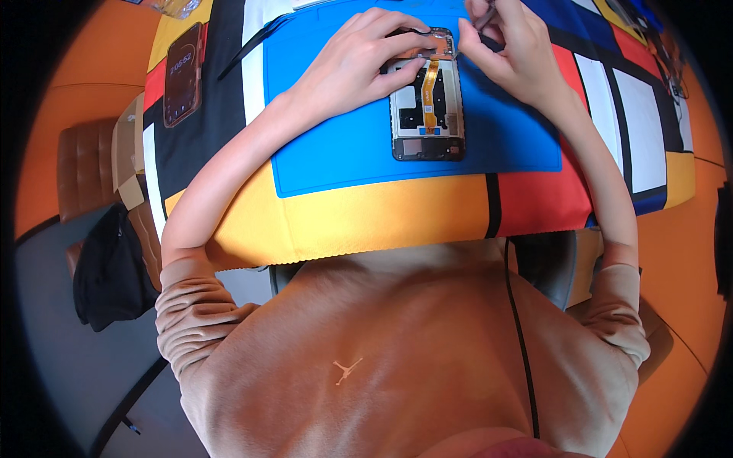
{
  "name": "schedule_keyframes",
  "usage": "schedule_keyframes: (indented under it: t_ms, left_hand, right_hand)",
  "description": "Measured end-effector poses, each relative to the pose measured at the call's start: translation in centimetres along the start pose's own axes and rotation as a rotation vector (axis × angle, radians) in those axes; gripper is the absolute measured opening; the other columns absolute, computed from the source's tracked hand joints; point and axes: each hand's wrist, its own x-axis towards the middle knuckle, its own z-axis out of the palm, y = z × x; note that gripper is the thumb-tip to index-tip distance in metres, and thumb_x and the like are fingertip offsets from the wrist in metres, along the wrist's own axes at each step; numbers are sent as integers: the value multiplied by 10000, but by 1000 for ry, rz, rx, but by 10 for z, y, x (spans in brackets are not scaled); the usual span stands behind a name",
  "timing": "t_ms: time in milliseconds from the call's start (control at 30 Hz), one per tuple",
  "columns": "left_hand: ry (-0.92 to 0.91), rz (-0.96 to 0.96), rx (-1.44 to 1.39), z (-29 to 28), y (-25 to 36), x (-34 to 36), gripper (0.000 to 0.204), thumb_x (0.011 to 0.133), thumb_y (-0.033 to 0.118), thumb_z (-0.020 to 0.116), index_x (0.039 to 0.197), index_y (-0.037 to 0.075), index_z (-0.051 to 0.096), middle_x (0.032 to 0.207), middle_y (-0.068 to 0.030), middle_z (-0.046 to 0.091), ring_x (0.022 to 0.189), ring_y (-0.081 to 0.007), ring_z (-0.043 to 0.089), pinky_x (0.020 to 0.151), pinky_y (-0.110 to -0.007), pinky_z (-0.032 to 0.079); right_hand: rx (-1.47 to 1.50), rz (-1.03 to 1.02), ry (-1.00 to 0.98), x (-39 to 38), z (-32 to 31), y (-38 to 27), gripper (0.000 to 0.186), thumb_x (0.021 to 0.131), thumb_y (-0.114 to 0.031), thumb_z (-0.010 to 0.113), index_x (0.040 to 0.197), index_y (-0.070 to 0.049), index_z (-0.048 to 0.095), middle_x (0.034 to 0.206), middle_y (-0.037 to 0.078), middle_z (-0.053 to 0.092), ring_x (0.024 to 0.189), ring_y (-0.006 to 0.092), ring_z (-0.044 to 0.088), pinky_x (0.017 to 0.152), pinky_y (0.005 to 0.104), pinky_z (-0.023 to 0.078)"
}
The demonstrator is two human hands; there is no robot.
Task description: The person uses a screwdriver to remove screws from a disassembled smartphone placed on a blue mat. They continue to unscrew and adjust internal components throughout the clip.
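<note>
Right grip [521, 55]: held slim grey tool [485, 17]. Left grip [355, 59]: rested across opened phone [429, 103]; whether clasped, could not tell. Phone lay on blue mat [328, 156].

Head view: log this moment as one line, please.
left hand: on opened phone, far end | right hand: holding slim tool beside it | ribbon cable: exposed | blue mat: under phone

Bare forearms [237, 169] arching forward: left hand [359, 57] palm down, thumb [398, 79] apart from its fingers [385, 47]; right hand [523, 57] with fingers curled in a pinch.
</note>
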Motion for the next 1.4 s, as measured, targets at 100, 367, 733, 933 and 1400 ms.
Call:
schedule_keyframes:
  t_ms: [100,367,733,933,1400]
  left_hand:
    - [35,33,12,-4,4,3,339,889,146,706,1217,61,682,1173,-152,619,1078,-353,589,946,-434,492]
    - [50,46,-25,-3,2,2,332,897,152,698,1222,85,683,1153,-140,613,1056,-347,581,946,-429,482]
    - [59,46,-42,2,-1,0,316,899,154,692,1211,98,689,1127,-129,610,1034,-341,568,941,-427,472]
    - [70,48,-54,2,-3,-1,306,896,144,688,1200,106,693,1105,-119,615,1029,-336,568,938,-428,473]
    - [144,101,-31,9,-6,-2,293,872,133,693,1163,92,692,1072,-122,601,1024,-336,566,926,-425,478]
  right_hand:
    - [-4,138,-68,-4,-1,2,211,786,25,650,953,-17,527,818,92,498,688,212,536,613,326,449]
    - [-15,43,15,-10,4,3,246,771,38,683,951,-20,526,844,89,498,673,215,485,592,313,421]
    - [58,207,-94,-5,2,-5,237,800,54,651,953,-19,485,826,72,491,658,165,490,583,295,414]
    - [-70,-108,-7,2,4,-3,231,861,60,638,962,-26,450,820,63,488,620,118,462,563,256,394]
    - [-32,-99,-45,-11,-2,21,300,927,-8,721,1077,-39,463,854,45,623,693,46,512,611,170,418]
